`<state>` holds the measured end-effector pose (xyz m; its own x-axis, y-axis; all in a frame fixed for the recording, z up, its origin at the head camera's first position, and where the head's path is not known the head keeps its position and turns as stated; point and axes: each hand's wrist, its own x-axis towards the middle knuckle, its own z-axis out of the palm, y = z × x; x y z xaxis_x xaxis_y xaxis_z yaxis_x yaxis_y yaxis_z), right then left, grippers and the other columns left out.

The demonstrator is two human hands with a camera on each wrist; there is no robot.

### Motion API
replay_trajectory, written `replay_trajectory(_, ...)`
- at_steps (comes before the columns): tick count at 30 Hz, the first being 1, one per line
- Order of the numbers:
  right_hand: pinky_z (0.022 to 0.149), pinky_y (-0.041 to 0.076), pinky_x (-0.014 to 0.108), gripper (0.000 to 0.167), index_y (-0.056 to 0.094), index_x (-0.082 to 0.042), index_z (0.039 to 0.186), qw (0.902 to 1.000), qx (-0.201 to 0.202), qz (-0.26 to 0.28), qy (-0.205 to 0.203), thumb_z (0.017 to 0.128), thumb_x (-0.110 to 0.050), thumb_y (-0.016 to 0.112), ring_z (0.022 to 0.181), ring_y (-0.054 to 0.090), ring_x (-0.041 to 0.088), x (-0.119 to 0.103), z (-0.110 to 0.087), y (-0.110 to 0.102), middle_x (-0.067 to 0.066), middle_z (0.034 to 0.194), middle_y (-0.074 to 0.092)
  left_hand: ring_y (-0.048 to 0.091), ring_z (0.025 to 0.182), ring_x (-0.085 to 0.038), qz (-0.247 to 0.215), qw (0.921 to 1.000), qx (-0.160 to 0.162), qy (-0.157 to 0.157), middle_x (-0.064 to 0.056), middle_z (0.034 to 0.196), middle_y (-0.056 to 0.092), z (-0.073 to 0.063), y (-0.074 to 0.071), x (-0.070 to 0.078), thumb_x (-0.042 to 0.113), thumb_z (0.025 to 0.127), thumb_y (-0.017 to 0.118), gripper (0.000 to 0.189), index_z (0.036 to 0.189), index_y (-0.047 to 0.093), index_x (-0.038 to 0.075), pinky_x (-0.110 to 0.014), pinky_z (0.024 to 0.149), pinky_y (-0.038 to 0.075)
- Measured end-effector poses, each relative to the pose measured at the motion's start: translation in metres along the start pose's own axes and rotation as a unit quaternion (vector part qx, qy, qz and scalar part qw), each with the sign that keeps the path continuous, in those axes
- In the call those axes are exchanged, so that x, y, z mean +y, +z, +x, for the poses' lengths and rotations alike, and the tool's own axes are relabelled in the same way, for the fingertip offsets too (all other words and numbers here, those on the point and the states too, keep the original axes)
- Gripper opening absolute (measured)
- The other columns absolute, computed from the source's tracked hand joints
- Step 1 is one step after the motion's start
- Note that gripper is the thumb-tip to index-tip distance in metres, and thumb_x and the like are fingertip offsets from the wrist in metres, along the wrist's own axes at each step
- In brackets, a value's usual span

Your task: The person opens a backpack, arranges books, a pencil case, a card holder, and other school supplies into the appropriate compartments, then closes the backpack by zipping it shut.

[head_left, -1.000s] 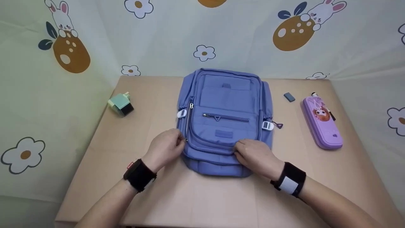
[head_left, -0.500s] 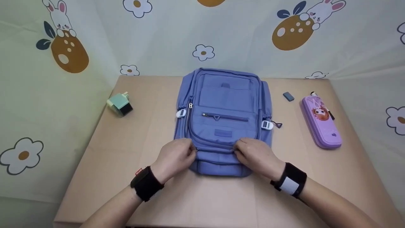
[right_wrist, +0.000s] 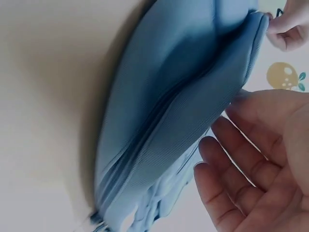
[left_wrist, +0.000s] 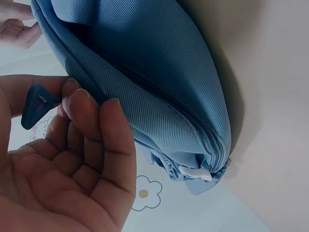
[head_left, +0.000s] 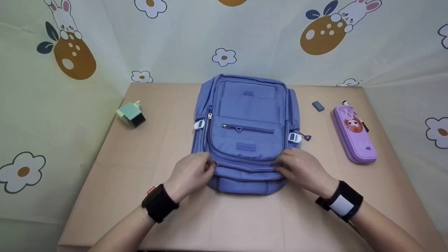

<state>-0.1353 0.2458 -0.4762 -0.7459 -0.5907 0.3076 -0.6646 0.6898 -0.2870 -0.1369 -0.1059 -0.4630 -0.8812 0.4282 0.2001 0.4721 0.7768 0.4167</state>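
Your right hand (head_left: 304,168) has just slid along the lower front edge (head_left: 245,168) of the backpack (head_left: 250,108), toward the right edge of the counter (head_left: 168,122); half a second ago it was closer to your left hand (head_left: 190,171). The left hand hardly moves in that span, though a second ago it was higher, on the bag's left side. To judge by this, you are working a zip round the bag's lower left corner and spreading your hands to stretch the edge between them; whether the zip is being drawn apart or together, I cannot tell. The backpack lies midway between the counter's left and right edges, its top by the far edge, its base well short of the near one.

In the head view, your left fingers mask what they hold. The left wrist view gives it: thumb and fingertips pinch at a blue zipper pull (left_wrist: 29,110), its triangular loop jutting out beside the thumb, with a zipper track (left_wrist: 169,101) further along. In the right wrist view you seem to pinch the fabric edge, your other fingers loosely bent, above a dark fold (right_wrist: 190,82) whose depth the head view does not give. Only the head view takes in the purple pencil case (head_left: 357,140) near the counter's right edge.
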Motion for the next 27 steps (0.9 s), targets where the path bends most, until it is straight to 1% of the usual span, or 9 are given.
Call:
replay_trajectory(3, 0.078, 0.055, 0.036, 0.017, 0.077, -0.012, 0.1, 1.0, -0.005, 0.003, -0.007, 0.084, -0.011, 0.083, 0.092, 0.064, 0.017, 0.005, -0.003, 0.002, -0.002, 0.097, 0.07, 0.062, 0.071, -0.013, 0.0, 1.0, 0.0, -0.002, 0.006, 0.081, 0.066, -0.001, 0.0, 0.0, 0.014, 0.091, 0.069, 0.004, 0.087, 0.068, 0.016, -0.033, 0.062, 0.051)
replay_trajectory(6, 0.077, 0.055, 0.037, 0.018, 0.078, -0.011, 0.1, 0.9996, -0.004, -0.003, -0.027, 0.083, -0.011, 0.084, 0.091, 0.063, 0.018, 0.007, -0.003, 0.006, -0.001, 0.097, 0.071, 0.061, 0.07, -0.013, -0.002, 1.0, 0.002, -0.003, 0.006, 0.08, 0.066, -0.002, 0.0, -0.001, 0.014, 0.091, 0.069, 0.004, 0.087, 0.068, 0.015, -0.032, 0.062, 0.051)
replay_trajectory(11, 0.076, 0.055, 0.037, 0.012, 0.078, -0.012, 0.097, 0.9974, -0.005, -0.042, -0.058, 0.085, -0.011, 0.082, 0.09, 0.063, 0.019, 0.009, -0.001, 0.013, -0.001, 0.094, 0.07, 0.06, 0.067, -0.012, -0.004, 1.0, 0.008, 0.003, 0.006, 0.079, 0.065, -0.002, 0.001, 0.0, 0.013, 0.09, 0.07, 0.004, 0.087, 0.068, 0.015, -0.03, 0.06, 0.05)
replay_trajectory(15, 0.073, 0.055, 0.036, 0.008, 0.076, -0.013, 0.096, 0.9946, -0.004, -0.077, -0.069, 0.089, -0.011, 0.078, 0.089, 0.062, 0.02, 0.008, -0.001, 0.016, -0.001, 0.093, 0.069, 0.061, 0.068, -0.012, -0.005, 0.9999, 0.01, 0.003, 0.006, 0.079, 0.065, -0.002, 0.001, 0.001, 0.013, 0.09, 0.069, 0.005, 0.085, 0.068, 0.015, -0.031, 0.06, 0.05)
replay_trajectory(19, 0.071, 0.055, 0.037, 0.003, 0.071, -0.012, 0.095, 0.9941, 0.011, -0.087, -0.064, 0.092, -0.009, 0.072, 0.089, 0.062, 0.021, 0.009, -0.003, 0.017, 0.001, 0.092, 0.068, 0.061, 0.068, -0.012, -0.009, 1.0, 0.001, -0.002, 0.007, 0.078, 0.063, -0.001, 0.001, 0.007, 0.014, 0.09, 0.069, 0.007, 0.083, 0.068, 0.016, -0.031, 0.059, 0.05)
replay_trajectory(21, 0.071, 0.054, 0.037, 0.003, 0.07, -0.011, 0.094, 0.9945, 0.019, -0.085, -0.058, 0.093, -0.009, 0.072, 0.088, 0.062, 0.021, 0.009, -0.003, 0.018, 0.001, 0.091, 0.067, 0.061, 0.069, -0.011, -0.009, 0.9999, -0.006, 0.0, 0.008, 0.077, 0.063, 0.0, 0.002, 0.013, 0.014, 0.09, 0.069, 0.007, 0.083, 0.069, 0.016, -0.031, 0.059, 0.05)
replay_trajectory(25, 0.072, 0.054, 0.037, 0.003, 0.069, -0.011, 0.093, 0.9955, 0.029, -0.079, -0.042, 0.094, -0.011, 0.072, 0.088, 0.062, 0.022, 0.007, -0.002, 0.019, 0.002, 0.091, 0.067, 0.062, 0.067, -0.012, -0.003, 0.9997, -0.011, 0.021, 0.007, 0.075, 0.064, 0.005, 0.007, 0.025, 0.015, 0.091, 0.069, 0.007, 0.084, 0.071, 0.015, -0.032, 0.057, 0.051)
replay_trajectory(27, 0.073, 0.054, 0.038, 0.002, 0.069, -0.011, 0.095, 0.9961, 0.027, -0.076, -0.035, 0.095, -0.012, 0.071, 0.088, 0.062, 0.022, 0.006, -0.001, 0.019, 0.002, 0.092, 0.067, 0.061, 0.064, -0.012, 0.003, 0.9993, -0.011, 0.035, 0.008, 0.073, 0.063, 0.008, 0.011, 0.032, 0.015, 0.09, 0.069, 0.008, 0.082, 0.071, 0.015, -0.031, 0.056, 0.05)
